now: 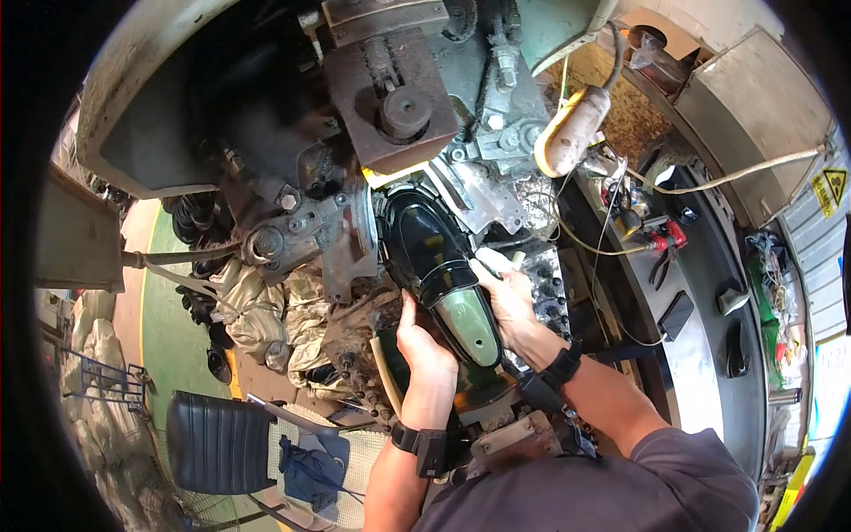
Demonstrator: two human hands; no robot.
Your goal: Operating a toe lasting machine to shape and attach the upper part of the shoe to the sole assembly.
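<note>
A glossy black shoe upper [424, 238] is stretched over a pale green shoe last [468, 321], its toe pointing away from me into the machine. My left hand [424, 344] grips the left side, thumb along the edge, its other fingers hidden underneath. On the right side, my right hand [507, 306] is closed around the shoe near its opening. Something white [496, 261] shows at that hand's fingertips; I cannot tell whether it is a finger cover or a separate piece. Metal plates [474, 199] of the machine flank the toe, below a heavy steel block [390, 102].
A hanging lamp [572, 133] with a cord is at the upper right. Along the right bench [700, 355] lie a phone [676, 314] and red-handled pliers [665, 244]. A black chair [217, 442] stands at the lower left, near cloth sacks [244, 297].
</note>
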